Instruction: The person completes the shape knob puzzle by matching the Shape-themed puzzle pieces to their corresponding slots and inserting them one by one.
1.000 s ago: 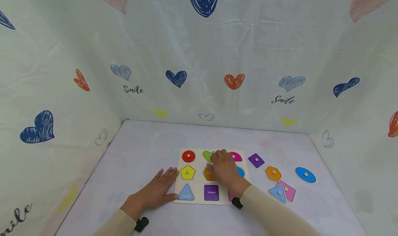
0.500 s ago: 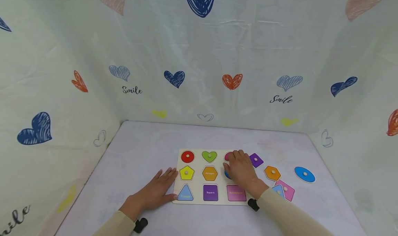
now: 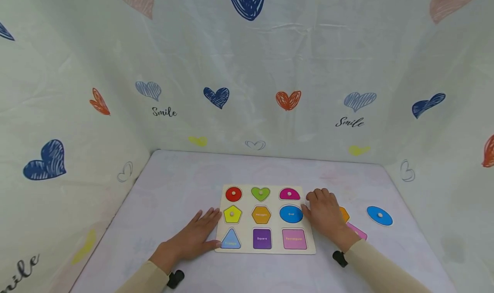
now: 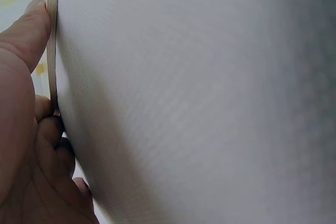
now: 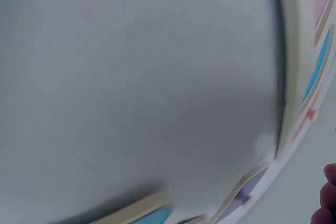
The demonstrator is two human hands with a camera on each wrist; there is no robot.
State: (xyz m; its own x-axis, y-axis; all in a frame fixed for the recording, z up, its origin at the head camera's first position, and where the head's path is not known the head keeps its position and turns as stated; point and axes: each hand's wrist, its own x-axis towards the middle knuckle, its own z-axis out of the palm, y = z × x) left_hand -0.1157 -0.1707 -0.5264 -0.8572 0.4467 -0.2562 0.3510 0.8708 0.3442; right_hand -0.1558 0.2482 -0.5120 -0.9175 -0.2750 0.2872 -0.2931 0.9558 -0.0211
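Note:
A pale wooden shape-puzzle board (image 3: 247, 200) lies on the table. A red circle (image 3: 233, 194), green heart (image 3: 260, 194), magenta semicircle (image 3: 289, 194) and yellow pentagon (image 3: 233, 214) with knobs sit in it; the other recesses show printed shapes. My left hand (image 3: 193, 237) rests with straight fingers at the board's left edge, its thumb (image 4: 31, 30) touching that edge. Just right of the board, my right hand (image 3: 326, 213) hovers with loosely bent fingers and nothing visibly held. Below its fingers (image 5: 328, 198), the purple square piece (image 5: 241, 200) lies flat; the head view hides it.
Right of the right hand lie an orange hexagon piece (image 3: 344, 214) and a pink rectangle piece (image 3: 357, 231), both partly covered by it. Farther right is a blue oval piece (image 3: 379, 215). A blue piece (image 5: 155, 216) shows low in the right wrist view. A heart-printed curtain (image 3: 247, 70) surrounds the table.
My right hand has moved right, from the green heart past the magenta semicircle to beside the board. The heart and semicircle are now uncovered, both seated. My left hand has stayed put.

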